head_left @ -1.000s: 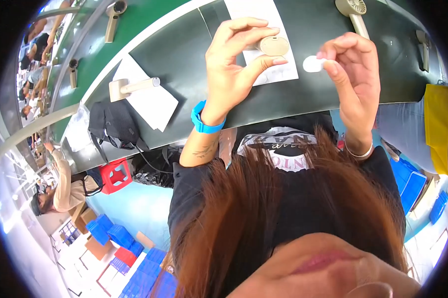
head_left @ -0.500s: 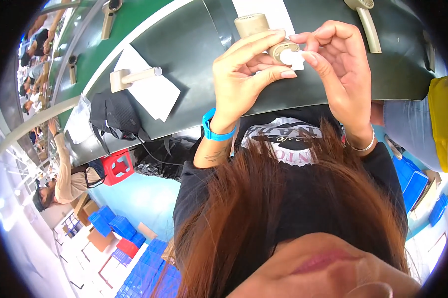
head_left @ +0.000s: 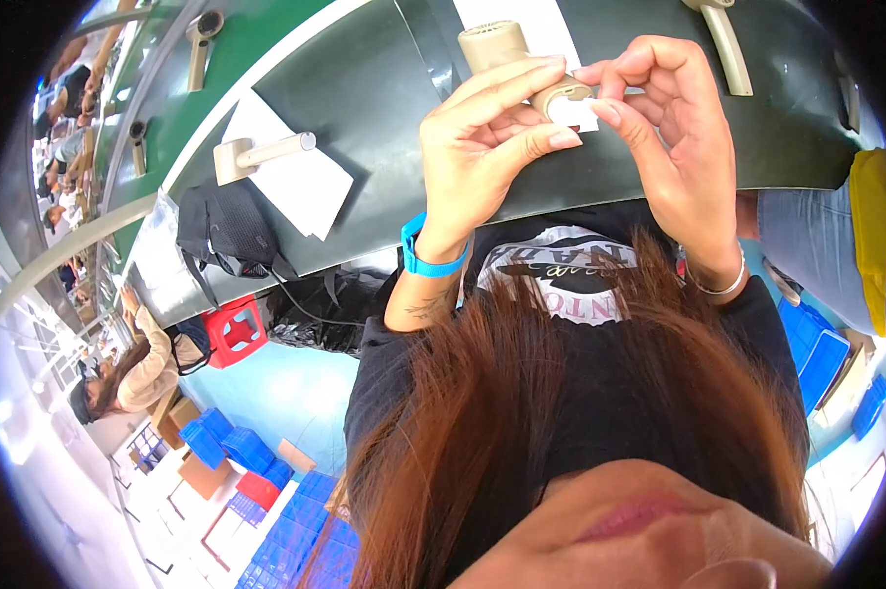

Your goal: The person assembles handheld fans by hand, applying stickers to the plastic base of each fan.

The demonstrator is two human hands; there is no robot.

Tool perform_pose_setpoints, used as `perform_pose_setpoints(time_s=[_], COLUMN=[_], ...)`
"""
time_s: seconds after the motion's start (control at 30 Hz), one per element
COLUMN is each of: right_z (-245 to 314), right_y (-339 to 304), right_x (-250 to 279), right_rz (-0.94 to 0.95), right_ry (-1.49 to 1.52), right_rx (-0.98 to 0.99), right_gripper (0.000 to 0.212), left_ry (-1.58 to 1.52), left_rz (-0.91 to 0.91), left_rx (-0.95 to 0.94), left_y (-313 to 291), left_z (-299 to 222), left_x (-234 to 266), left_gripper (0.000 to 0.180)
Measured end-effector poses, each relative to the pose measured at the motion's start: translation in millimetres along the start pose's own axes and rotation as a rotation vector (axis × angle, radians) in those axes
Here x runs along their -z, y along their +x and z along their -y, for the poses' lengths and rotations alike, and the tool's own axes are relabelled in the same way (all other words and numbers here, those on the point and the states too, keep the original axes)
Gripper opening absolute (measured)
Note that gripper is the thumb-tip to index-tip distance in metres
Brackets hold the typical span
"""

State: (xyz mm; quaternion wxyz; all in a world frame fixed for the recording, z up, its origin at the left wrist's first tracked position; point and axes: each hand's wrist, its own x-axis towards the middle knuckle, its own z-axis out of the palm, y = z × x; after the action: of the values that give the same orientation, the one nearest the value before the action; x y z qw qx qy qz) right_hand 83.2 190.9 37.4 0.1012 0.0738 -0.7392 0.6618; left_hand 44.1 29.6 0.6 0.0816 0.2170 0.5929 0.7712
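Note:
My left hand [head_left: 492,133] is closed round the handle of a beige handheld fan [head_left: 493,44]. The fan's round head, with slots on top, sticks out beyond my fingers, and the handle's end faces my right hand. A small white piece [head_left: 564,108], like a round sticker, lies against that end face. At its edge my right hand [head_left: 664,128] has thumb and index finger bent in a pinch. The fingertips partly hide how they grip it.
A second beige fan [head_left: 266,154] lies on white paper [head_left: 305,191] to the left, beside a black bag [head_left: 225,228]. Further fans lie at the far right [head_left: 729,49] and on the green belt [head_left: 199,54]. A person [head_left: 134,368] works at the left; another's jeans [head_left: 816,240] show at right.
The handle's end has turned slightly, and the white piece now covers more of its face. My hands have barely shifted. The person at the left has lowered their arms.

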Motion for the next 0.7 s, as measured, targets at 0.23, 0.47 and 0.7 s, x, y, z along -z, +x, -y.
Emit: perform_pose_setpoints(time_s=[0.23,0.47,0.7], right_z=[1.6,3.3,5.8], right_y=[1.3,0.3,2.6], right_x=[-1.4,-0.2,-1.1], right_rz=[0.004,0.0,-0.004], right_ry=[-0.004,-0.023,-0.036], right_rx=[-0.014,-0.022,-0.037], right_gripper=[0.025,0.025,0.025], left_ry=[0.001,-0.024,-0.001], left_rz=[-0.003,-0.012,0.014], left_rx=[-0.013,0.003,-0.017], left_y=[-1.3,-1.0,-0.9], left_z=[1.0,1.0,2.4], left_x=[0.8,-1.8,-0.1], left_gripper=[0.041,0.039,0.042])
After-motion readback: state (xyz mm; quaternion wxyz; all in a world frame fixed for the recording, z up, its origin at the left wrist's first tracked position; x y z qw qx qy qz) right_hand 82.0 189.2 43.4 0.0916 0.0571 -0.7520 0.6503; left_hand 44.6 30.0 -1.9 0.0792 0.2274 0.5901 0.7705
